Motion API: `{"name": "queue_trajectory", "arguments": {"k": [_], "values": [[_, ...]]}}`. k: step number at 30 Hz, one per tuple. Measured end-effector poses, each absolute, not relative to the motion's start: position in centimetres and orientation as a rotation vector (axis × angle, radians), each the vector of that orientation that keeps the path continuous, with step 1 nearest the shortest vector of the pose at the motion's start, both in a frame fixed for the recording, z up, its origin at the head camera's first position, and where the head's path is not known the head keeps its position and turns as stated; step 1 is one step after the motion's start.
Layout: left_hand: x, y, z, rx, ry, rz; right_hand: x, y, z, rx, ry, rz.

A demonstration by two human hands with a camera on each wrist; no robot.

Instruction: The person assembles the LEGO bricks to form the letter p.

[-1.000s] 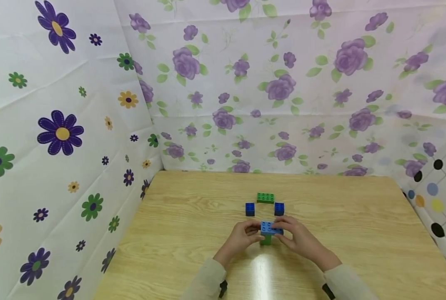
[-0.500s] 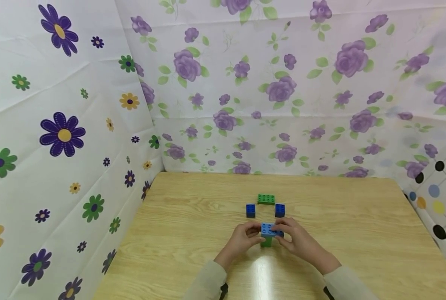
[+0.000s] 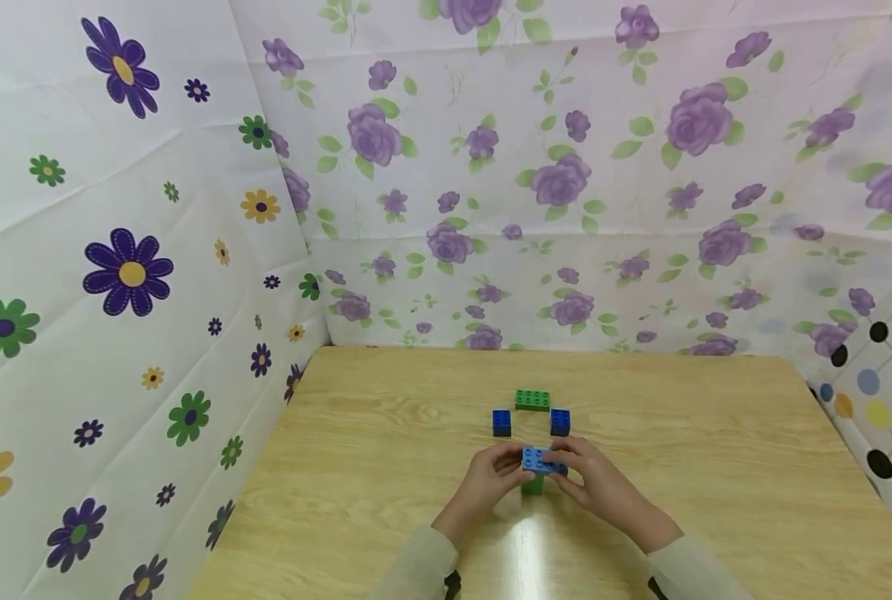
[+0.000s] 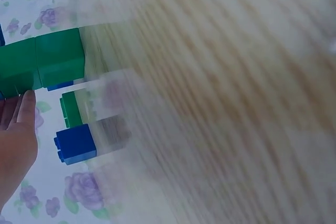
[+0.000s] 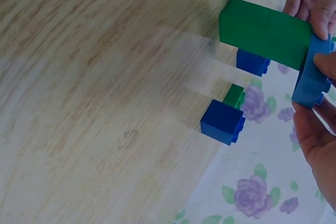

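Note:
A light blue brick (image 3: 532,459) lies across the top of an upright stack of two green bricks (image 3: 533,487), sticking out to the right. My left hand (image 3: 485,477) grips the stack near its top, its thumb at the front by the blue brick's left end. In the right wrist view, the green stack (image 5: 265,32) meets the underside of the light blue brick (image 5: 310,80); whether the studs are pressed fully home I cannot tell. With thumb and fingers, my right hand (image 3: 599,482) pinches the light blue brick's overhanging right end.
Just beyond the hands stand two dark blue square bricks (image 3: 502,422), one on the left and one on the right. Behind them lies a flat green brick (image 3: 533,400). The wooden table (image 3: 386,417) ends at flowered cloth walls (image 3: 431,192) at the back and sides.
Both hands keep their places on the bricks. The head view has shifted very slightly; the light blue brick seems a touch more tilted, its right end slightly lower.

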State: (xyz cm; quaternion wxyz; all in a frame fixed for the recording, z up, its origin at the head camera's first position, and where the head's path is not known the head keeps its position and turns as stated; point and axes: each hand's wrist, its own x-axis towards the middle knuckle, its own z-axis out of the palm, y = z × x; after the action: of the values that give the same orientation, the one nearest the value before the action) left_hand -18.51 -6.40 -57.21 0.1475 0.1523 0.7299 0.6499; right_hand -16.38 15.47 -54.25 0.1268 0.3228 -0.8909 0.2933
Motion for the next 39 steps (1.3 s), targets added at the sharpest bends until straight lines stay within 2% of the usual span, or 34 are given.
{"name": "queue_trajectory", "arguments": {"k": [18, 29, 39], "values": [[-18.4, -6.3, -57.3, 0.485, 2.141, 1.879, -16.7, 16.1, -54.0, 0.818, -2.568, 1.301], [-18.4, -6.2, -57.4, 0.458, 2.119, 1.9, -19.7, 16.2, -52.6, 0.801, -2.542, 1.354], [-18.3, -6.3, -57.4, 0.446, 2.12, 1.904, -22.4, 15.5, -52.9, 0.749, -2.679, 1.49]]}}
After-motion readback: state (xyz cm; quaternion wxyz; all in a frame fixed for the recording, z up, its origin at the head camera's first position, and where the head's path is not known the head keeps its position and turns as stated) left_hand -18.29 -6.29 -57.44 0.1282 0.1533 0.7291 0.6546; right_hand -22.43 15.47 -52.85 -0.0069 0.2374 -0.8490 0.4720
